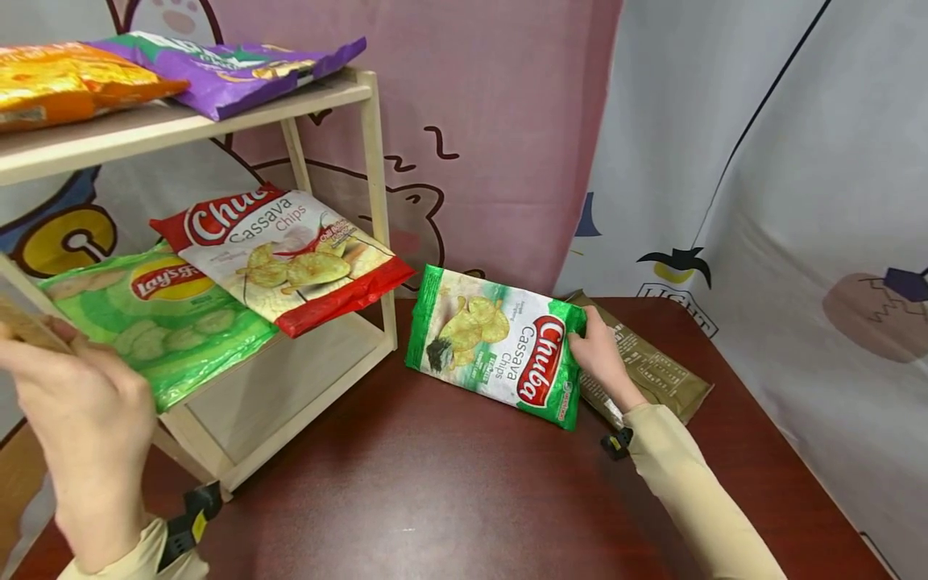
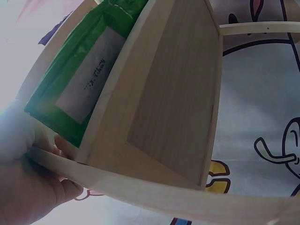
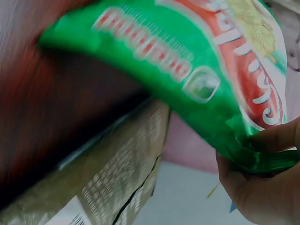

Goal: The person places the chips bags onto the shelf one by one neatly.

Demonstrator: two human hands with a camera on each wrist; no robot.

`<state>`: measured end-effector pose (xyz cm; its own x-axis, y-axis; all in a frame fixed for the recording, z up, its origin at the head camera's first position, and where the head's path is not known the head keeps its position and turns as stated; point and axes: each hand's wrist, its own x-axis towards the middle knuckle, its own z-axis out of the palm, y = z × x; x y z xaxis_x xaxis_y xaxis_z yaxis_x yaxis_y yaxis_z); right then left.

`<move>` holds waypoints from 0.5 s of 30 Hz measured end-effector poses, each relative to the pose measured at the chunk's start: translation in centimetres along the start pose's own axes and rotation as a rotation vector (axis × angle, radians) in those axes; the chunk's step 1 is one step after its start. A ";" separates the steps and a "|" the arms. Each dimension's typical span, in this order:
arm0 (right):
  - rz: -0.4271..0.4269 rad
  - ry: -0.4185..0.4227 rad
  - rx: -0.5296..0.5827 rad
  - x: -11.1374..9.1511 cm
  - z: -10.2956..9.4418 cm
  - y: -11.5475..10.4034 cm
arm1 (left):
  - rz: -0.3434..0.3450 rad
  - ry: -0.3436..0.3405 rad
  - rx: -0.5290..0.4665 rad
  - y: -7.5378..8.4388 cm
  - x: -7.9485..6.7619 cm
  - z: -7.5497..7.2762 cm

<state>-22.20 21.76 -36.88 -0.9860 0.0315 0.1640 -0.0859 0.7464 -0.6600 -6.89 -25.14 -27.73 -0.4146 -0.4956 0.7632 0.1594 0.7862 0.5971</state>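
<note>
At the left edge of the head view, my left hand (image 1: 87, 395) grips a front post of the wooden rack (image 1: 374, 161). In the left wrist view, its fingers wrap the pale post (image 2: 140, 184) beside a green bag (image 2: 77, 79) on the shelf. My right hand (image 1: 602, 354) pinches one end of a green and white bag of Chuba cassava chips (image 1: 500, 338), held tilted above the table. The right wrist view shows thumb and fingers on the crimped green corner of that bag (image 3: 201, 117). Behind it lies a brown bag (image 1: 652, 370).
A green Lay's bag (image 1: 181, 322) and a red and white Chuba bag (image 1: 290, 250) overlap on the rack's lower shelf and overhang its front. Orange (image 1: 72, 80) and purple (image 1: 239, 68) bags lie on the top shelf. The dark table (image 1: 406, 491) meets hanging cloth (image 1: 493, 145) behind.
</note>
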 end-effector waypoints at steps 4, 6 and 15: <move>0.018 0.030 -0.067 0.9 0.6 1.0 | -0.014 0.001 -0.003 0.2 0.0 0.0; 0.008 0.057 -0.108 1.0 1.1 1.1 | -0.018 0.002 -0.004 0.4 0.0 0.0; -0.401 0.021 -0.391 -1.3 5.4 -1.3 | -0.002 0.005 -0.001 0.2 0.0 0.0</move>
<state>-21.54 17.16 -40.23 -0.8836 -0.2952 0.3635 -0.3900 0.8936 -0.2224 -6.88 -24.96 -27.67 -0.4108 -0.4991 0.7630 0.1593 0.7847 0.5991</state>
